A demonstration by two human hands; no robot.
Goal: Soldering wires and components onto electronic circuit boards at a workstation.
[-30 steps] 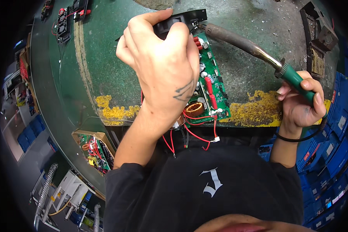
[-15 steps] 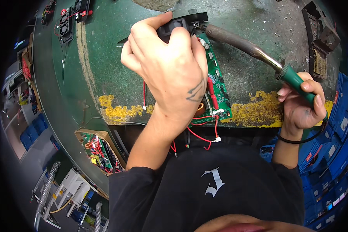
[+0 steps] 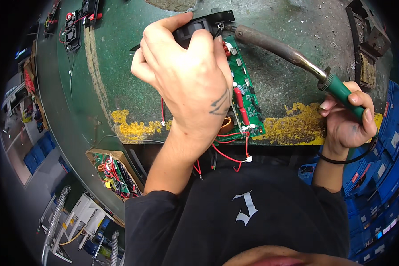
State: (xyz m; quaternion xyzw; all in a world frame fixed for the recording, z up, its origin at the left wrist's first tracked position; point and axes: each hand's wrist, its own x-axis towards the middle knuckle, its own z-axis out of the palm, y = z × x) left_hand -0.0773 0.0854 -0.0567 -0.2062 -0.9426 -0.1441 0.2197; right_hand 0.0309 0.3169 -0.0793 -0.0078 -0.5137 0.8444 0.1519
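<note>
My left hand is closed round a black plastic panel with a socket-like block on it, held tilted over the bench. My right hand grips the green handle of a soldering iron. The iron's tip meets or nearly touches a small metal terminal at the panel's right end. Below, partly covered by my left hand, lies a green circuit board with red-sleeved parts and a copper coil. Red wires with a white connector hang from its near end over the bench edge.
A cardboard box of circuit boards and wires stands at the lower left. Black fan units lie at the far left of the bench. A dark metal soldering-iron stand sits far right. Blue bins fill the right side.
My left hand and the black panel have shifted slightly left, uncovering more of the circuit board. The iron's tip has followed to the left; my right hand has barely moved.
</note>
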